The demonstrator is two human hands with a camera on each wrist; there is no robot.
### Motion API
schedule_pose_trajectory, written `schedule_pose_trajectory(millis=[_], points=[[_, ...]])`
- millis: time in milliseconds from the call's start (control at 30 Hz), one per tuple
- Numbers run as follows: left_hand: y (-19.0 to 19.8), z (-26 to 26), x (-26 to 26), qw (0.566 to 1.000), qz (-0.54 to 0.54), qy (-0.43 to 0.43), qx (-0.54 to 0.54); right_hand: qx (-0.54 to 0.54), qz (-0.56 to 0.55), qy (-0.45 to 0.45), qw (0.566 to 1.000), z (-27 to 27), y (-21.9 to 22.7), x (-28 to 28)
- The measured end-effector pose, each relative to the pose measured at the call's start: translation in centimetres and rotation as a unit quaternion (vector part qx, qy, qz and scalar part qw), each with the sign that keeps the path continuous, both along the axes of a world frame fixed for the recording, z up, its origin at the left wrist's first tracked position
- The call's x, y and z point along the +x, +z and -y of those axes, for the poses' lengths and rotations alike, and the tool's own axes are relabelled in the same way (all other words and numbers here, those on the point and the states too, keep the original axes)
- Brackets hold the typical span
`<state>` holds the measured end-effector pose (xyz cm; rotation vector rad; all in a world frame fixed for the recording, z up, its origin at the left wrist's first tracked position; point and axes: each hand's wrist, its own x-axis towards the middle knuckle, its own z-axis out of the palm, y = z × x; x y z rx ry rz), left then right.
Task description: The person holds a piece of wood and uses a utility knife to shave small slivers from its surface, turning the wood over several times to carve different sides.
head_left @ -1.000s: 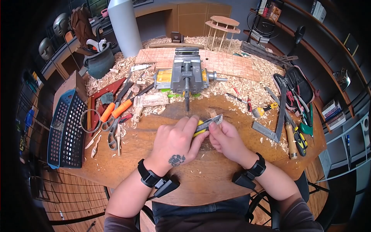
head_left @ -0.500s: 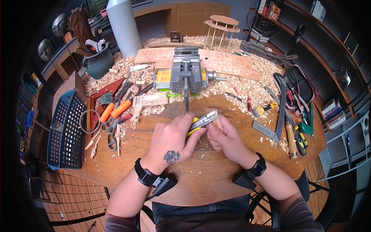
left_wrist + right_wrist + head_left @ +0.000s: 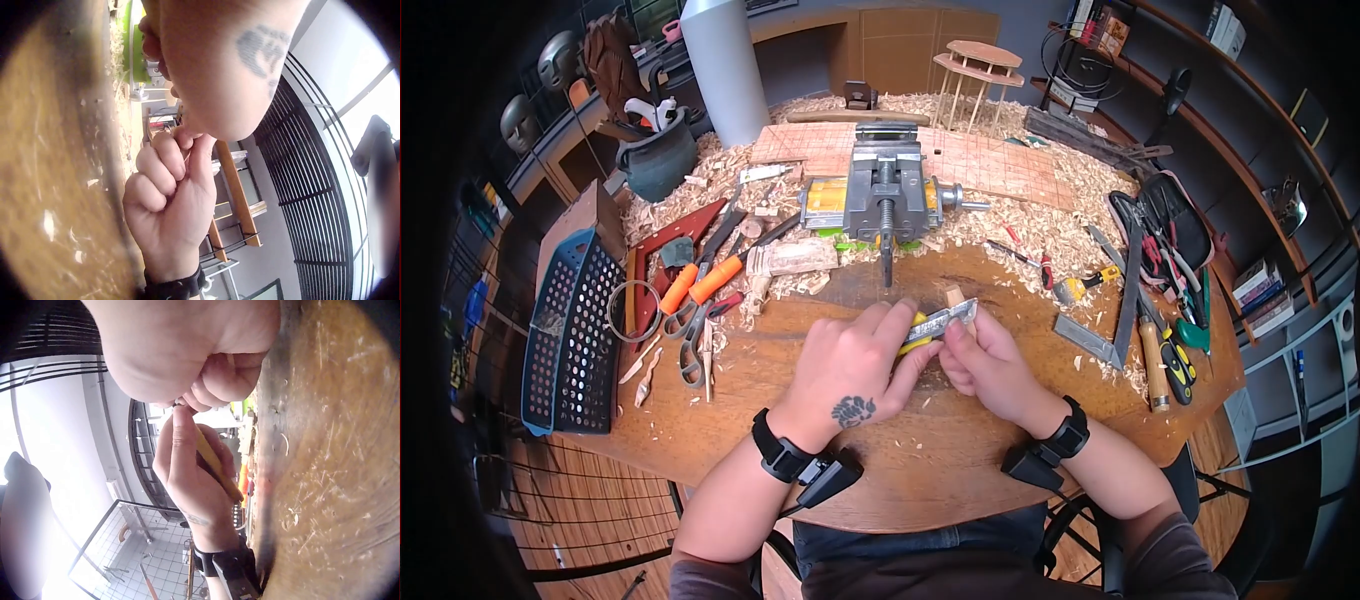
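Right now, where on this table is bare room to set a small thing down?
Bare wood lies along the near table edge, in front of the left hand and right hand. A smaller patch lies between the left hand and the scissors. Around the vise shavings and tools crowd everything.

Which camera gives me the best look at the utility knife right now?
The head view: the utility knife shows its metal blade end and yellow body between the left hand and right hand. The right wrist view shows only a strip of its yellow handle in the left hand. The left wrist view does not show it.
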<state>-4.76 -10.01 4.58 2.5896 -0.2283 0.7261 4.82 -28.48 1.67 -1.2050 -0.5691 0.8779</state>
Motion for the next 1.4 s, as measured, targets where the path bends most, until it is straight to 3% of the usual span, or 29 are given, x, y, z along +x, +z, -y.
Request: schedule_pose_trajectory(millis=[600, 667, 700, 767, 800, 867, 967, 1100, 1167, 1400], points=[[0.3, 1.0, 0.1, 0.999, 0.020, 0.038, -0.024, -0.030, 0.056, -0.063, 0.996, -0.2, 0.7, 0.2], [0.8, 1.0, 0.1, 0.981, -0.019, 0.100, -0.167, -0.073, 0.128, -0.077, 0.986, -0.1, 0.2, 0.3], [0.8, 0.7, 0.1, 0.981, -0.020, 0.098, -0.166, -0.072, 0.127, -0.079, 0.986, 0.1, 0.0, 0.3], [0.9, 0.1, 0.2, 0.992, 0.011, 0.114, -0.054, -0.055, 0.088, -0.049, 0.993, 0.2, -0.2, 0.4], [0.3, 0.5, 0.0, 0.991, -0.026, 0.099, -0.081, -0.055, 0.089, -0.046, 0.993, 0.2, 0.1, 0.5], [0.0, 0.8, 0.2, 0.993, 0.003, 0.085, -0.080, -0.004, 0.014, -0.018, 1.000, 0.1, 0.7, 0.6], [-0.1, 0.9, 0.3, 0.994, 0.004, 0.067, -0.087, 0.011, 0.005, -0.007, 1.000, 0.1, 0.5, 0.4], [-0.1, 0.6, 0.2, 0.997, -0.015, 0.047, -0.066, 0.011, 0.077, 0.005, 0.997, -0.3, -0.2, 0.5], [-0.1, 0.5, 0.2, 0.997, -0.016, 0.047, -0.064, 0.007, -0.013, 0.034, 0.999, 0.0, 0.3, 0.3], [0.0, 0.5, 0.0, 0.999, -0.032, -0.012, -0.023, 0.024, -0.070, 0.052, 0.996, 0.4, -0.2, 0.7]])
